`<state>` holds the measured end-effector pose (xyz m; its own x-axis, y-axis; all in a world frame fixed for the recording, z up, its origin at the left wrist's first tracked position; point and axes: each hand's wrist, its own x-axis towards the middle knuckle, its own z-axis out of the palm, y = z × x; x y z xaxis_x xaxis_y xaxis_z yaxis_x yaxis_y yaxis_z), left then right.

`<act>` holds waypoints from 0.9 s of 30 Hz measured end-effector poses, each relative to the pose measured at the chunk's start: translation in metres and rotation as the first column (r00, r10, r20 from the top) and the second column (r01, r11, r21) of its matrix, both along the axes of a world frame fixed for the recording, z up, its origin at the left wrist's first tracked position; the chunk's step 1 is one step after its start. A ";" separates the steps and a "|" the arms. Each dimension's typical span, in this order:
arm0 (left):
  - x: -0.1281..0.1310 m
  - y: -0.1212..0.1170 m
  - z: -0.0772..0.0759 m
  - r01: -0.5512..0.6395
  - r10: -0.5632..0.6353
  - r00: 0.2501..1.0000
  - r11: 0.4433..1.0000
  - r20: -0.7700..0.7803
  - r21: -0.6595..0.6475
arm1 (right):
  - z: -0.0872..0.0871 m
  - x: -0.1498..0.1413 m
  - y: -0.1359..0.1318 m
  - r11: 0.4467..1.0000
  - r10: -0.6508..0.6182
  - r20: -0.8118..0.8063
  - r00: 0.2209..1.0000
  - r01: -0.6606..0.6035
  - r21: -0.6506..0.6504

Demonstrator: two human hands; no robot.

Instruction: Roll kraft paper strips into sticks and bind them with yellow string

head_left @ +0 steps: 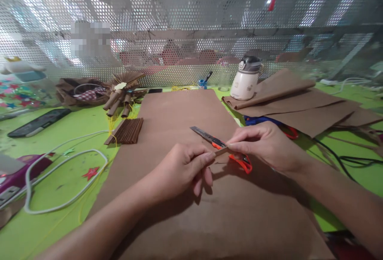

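Note:
Between my two hands a short, narrow strip of brown paper (221,151) is stretched. My left hand (187,166) pinches its left end between thumb and forefinger, with the other fingers curled below. The right end is in the pinch of my right hand (260,146). Just behind and beneath the strip lies a utility knife (206,135) with its blade pointing to the far left and an orange handle, partly hidden by the right hand. A large sheet of brown paper (179,112) lies under the knife and both hands.
Left of the sheet are a pleated brown paper piece (128,131), rolled paper tubes (115,104), a white cable (30,180) and a phone (38,122). At right stand a white bottle (243,80), stacked brown paper (308,106) and blue-handled scissors (260,121). A perforated panel (179,32) closes the back.

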<state>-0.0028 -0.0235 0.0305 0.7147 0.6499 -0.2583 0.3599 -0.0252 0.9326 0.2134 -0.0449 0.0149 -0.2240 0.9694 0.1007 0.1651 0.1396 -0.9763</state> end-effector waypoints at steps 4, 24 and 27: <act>0.000 0.003 -0.001 -0.083 0.082 0.997 0.997 0.004 0.002 | -0.002 -0.003 0.002 0.994 -0.064 -0.073 0.995 0.057 -0.095; -0.003 0.007 -0.010 -0.113 0.126 0.981 0.989 0.145 -0.095 | -0.002 -0.001 0.007 0.985 -0.122 -0.213 0.969 0.092 -0.148; -0.004 0.008 -0.009 -0.107 0.144 0.967 0.978 0.209 -0.177 | -0.004 0.001 0.008 0.989 -0.141 -0.224 0.964 0.127 -0.077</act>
